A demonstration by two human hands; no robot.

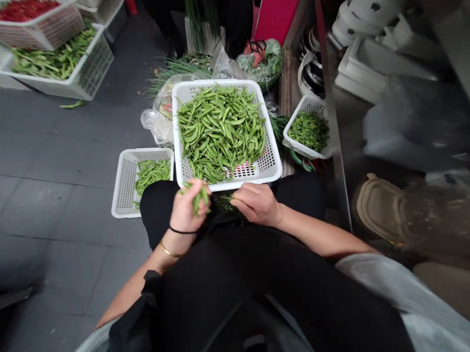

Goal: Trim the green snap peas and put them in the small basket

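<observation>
My left hand (187, 209) is closed around several green pea pods (200, 198), at the near left corner of a white plastic basket (277, 167). Inside that basket lies a heap of pea pods (221, 126), with bare slotted bottom showing along its near edge. My right hand (256, 202) is just below the basket's near rim, thumb and fingers pinched together; whatever they hold is too small to make out. Between the two hands, over my lap, is a dark patch with green bits (225, 202). Left of my knee, a smaller white basket (125, 183) holds trimmed green pods (152, 173).
At the right stands a small basket (297, 146) of chopped greens beside a metal shelf edge (340, 179). Plastic bags (159, 125) and long green stalks (179, 70) lie beyond the big basket. Another person (229, 15) sits opposite. Stacked crates (91, 73) stand far left.
</observation>
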